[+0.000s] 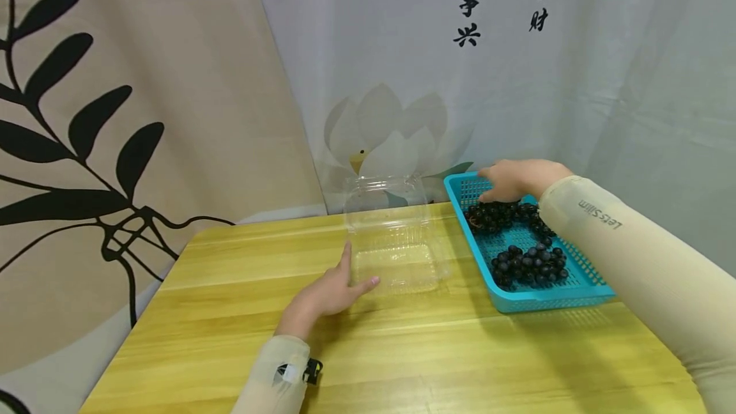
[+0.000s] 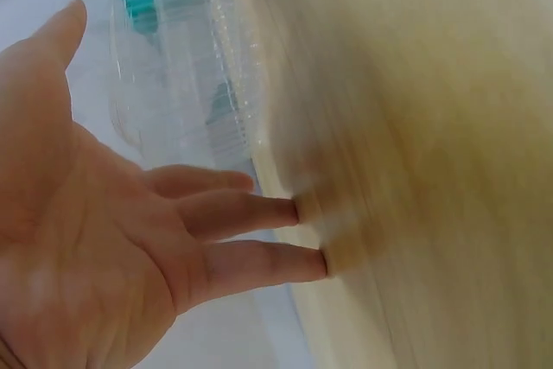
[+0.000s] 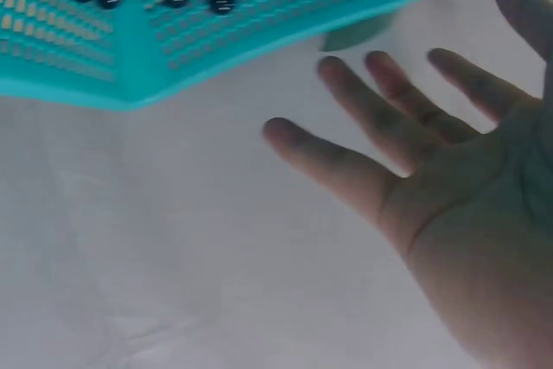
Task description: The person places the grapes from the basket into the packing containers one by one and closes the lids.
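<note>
Clear plastic clamshell box (image 1: pixel 397 245): lid raised, centre of the yellow table (image 1: pixel 230 312). Left hand (image 1: pixel 328 292): fingers straight and spread, resting at the box's near-left corner. Teal basket (image 1: pixel 575 296): right of the box, holding two bunches of dark grapes (image 1: pixel 529 264). Right hand (image 1: pixel 512 179): fingers spread, holding nothing, over the basket's far end, at the farther bunch.
</note>
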The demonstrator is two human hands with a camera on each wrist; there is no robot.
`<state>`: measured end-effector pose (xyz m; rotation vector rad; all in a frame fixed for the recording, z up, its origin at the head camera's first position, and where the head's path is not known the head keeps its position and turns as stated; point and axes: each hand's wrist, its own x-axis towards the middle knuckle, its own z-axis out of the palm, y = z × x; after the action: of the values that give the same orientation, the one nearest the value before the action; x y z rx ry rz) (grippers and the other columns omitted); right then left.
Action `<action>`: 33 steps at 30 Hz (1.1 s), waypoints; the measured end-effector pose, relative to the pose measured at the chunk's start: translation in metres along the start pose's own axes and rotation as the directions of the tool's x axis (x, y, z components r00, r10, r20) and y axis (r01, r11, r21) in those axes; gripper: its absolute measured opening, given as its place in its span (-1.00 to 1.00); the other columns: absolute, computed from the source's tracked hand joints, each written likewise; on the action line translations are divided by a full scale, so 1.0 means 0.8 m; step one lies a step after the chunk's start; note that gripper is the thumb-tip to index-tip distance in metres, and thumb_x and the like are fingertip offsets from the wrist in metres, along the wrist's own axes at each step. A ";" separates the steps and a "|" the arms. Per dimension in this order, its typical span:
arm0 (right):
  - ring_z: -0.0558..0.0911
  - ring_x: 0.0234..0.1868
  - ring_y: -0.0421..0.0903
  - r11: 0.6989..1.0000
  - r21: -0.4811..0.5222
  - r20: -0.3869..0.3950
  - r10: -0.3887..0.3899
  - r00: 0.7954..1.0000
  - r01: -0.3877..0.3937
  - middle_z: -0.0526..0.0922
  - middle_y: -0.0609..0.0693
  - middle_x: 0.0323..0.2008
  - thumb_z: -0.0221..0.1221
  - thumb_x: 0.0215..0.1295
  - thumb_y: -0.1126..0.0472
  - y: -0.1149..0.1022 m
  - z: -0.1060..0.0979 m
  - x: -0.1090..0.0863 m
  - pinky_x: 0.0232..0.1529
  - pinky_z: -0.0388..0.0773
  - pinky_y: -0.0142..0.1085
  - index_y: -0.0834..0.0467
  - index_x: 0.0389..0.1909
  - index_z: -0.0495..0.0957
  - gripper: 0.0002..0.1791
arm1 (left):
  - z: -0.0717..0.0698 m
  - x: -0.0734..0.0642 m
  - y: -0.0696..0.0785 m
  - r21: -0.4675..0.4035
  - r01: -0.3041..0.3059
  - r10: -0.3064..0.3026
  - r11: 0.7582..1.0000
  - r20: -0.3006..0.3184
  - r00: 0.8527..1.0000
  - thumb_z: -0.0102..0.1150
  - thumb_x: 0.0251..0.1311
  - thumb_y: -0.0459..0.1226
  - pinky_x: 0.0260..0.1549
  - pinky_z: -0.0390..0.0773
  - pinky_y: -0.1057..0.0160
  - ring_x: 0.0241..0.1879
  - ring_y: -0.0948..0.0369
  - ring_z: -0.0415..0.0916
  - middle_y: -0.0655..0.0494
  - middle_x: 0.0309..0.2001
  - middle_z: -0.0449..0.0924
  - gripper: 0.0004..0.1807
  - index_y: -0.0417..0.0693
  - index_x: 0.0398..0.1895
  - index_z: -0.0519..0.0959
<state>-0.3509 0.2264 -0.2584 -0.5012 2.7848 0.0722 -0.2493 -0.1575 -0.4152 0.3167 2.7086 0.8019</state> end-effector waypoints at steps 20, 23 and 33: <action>-0.05 0.61 0.60 0.990 0.106 -0.002 0.089 0.996 -0.088 -0.14 0.54 0.64 0.23 0.56 0.03 0.067 0.054 0.040 0.45 0.12 0.59 0.24 0.72 -0.04 -0.07 | -0.012 0.006 -0.003 0.116 0.081 -0.081 0.990 -0.004 0.997 0.13 0.26 0.50 0.04 0.69 -0.06 -0.41 0.09 0.62 0.00 -0.45 0.64 0.38 0.01 0.77 -0.41; 0.00 0.60 0.61 0.990 0.105 0.008 0.093 0.996 -0.093 -0.07 0.55 0.63 0.27 0.52 0.07 0.074 0.060 0.048 0.43 0.18 0.57 0.25 0.71 -0.02 -0.05 | -0.012 0.007 -0.004 0.108 0.092 -0.091 0.990 -0.010 0.996 0.13 0.25 0.51 0.16 0.66 -0.12 -0.33 0.04 0.66 -0.02 -0.45 0.64 0.37 0.04 0.78 -0.38; 0.22 0.52 0.58 0.992 0.116 0.005 0.045 0.999 -0.045 0.17 0.54 0.56 0.39 0.35 0.27 0.088 0.079 0.070 0.32 0.46 0.42 0.27 0.65 0.16 -0.08 | -0.008 0.012 -0.005 0.118 0.094 -0.093 0.989 -0.011 0.996 0.07 0.23 0.56 0.13 0.67 -0.12 -0.44 0.11 0.57 0.02 -0.49 0.61 0.34 0.14 0.78 -0.34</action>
<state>-0.4063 0.2803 -0.3364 -0.4096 2.7780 -0.0787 -0.2609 -0.1611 -0.4142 0.2118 2.7593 0.6185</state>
